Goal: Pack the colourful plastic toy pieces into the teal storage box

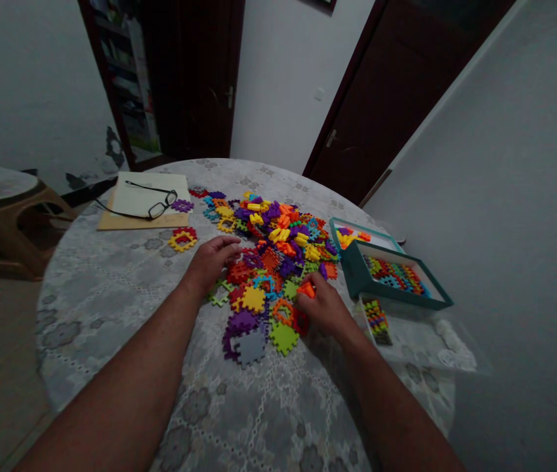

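Note:
In the middle of the table lies a heap of colourful plastic building pieces (271, 262), many of them flat with notched edges. My right hand (325, 305) is closed on an orange piece (306, 290) at the heap's near right side. On the left edge of the heap, my left hand (212, 262) lies with its fingers reaching towards red pieces (239, 271); it seems to grip nothing. Nearer to me are a yellow square piece (252, 299), a grey square piece (249, 346) and a lime-green square piece (284, 337).
To the right stand a teal box (396, 298) with rows of pieces, its white-lined lid (381, 237) and a clear plastic container (364, 321). Glasses (157, 210) rest on paper over a board (125, 223) at the far left. A patterned cloth (199, 400) covers the table.

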The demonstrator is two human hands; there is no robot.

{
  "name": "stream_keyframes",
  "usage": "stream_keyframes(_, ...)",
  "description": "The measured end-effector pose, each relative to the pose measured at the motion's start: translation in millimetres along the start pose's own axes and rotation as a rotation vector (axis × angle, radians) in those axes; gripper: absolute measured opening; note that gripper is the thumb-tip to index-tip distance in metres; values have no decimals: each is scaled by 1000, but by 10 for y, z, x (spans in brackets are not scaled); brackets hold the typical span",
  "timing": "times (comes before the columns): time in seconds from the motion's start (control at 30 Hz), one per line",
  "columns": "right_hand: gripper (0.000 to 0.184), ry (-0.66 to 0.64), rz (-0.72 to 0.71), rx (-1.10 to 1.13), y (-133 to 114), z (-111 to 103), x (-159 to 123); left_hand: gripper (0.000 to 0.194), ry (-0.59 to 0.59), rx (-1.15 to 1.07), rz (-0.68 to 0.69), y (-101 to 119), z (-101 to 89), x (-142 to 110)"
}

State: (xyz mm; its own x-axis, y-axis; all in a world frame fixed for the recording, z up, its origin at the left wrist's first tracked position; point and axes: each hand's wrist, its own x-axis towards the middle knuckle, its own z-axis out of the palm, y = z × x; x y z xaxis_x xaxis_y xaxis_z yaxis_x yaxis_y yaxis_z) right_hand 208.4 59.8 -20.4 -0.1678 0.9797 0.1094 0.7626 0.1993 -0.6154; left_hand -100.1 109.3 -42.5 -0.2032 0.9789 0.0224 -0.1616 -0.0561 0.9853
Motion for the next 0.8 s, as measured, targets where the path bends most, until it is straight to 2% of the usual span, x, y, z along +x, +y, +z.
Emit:
stream_keyframes(0.07,27,43,12,3,-54,-62,79,41,-5,7,-4,-9,-7,2)
stream_keyframes(0.17,41,180,-8,-40,-102,-147,289,41,-13,4,-4,-19,-8,9)
stream_keyframes(0.3,36,240,9,-71,-84,-184,544,40,-8,-18,-6,-10,4,13)
stream_keyframes(0.4,27,138,1,-60,-65,-176,573,41,-7,-13,-15,7,6,10)
stream_keyframes(0.5,23,-135,5,26,-85,-236,517,41,-8,1,-23,15,-5,8)
stream_keyframes(0.57,25,-298,14,101,-105,-358,529,42,-6,14,-27,13,-16,10)
stream_keyframes(0.63,27,-333,20,123,-98,-555,647,44,-7,26,-38,9,-26,13)
stream_keyframes(0.73,25,-174,46,-23,5,-953,1044,46,-5,55,-48,15,-30,12)
stream_keyframes(0.8,27,-55,172,-179,133,-1226,1397,46,0,82,-47,29,-29,6)
